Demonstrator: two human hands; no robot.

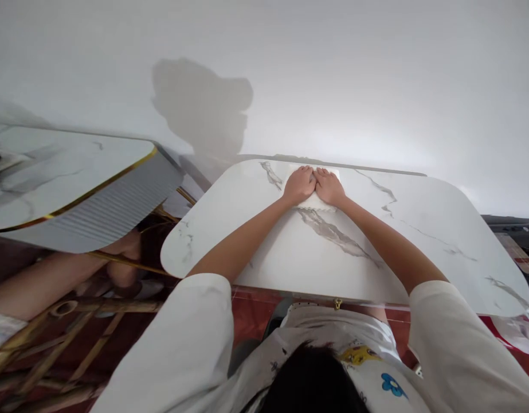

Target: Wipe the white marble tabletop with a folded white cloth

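A white, square, napkin-like piece with a scalloped near edge lies on the white marble-patterned table, close to the wall side. My left hand rests palm down on its left part, with its fingers laid on the surface and pointing away from me. On the right part lies my right hand, also palm down. Both hands meet near the thumbs, and they cover much of the white piece. Whether it is paper or cloth, I cannot tell.
A white wall rises behind the table. To the left stands another marble-patterned table with a gold edge, and a person's leg is beneath it. Bamboo framing stands at lower left. A dark object is beyond the right end.
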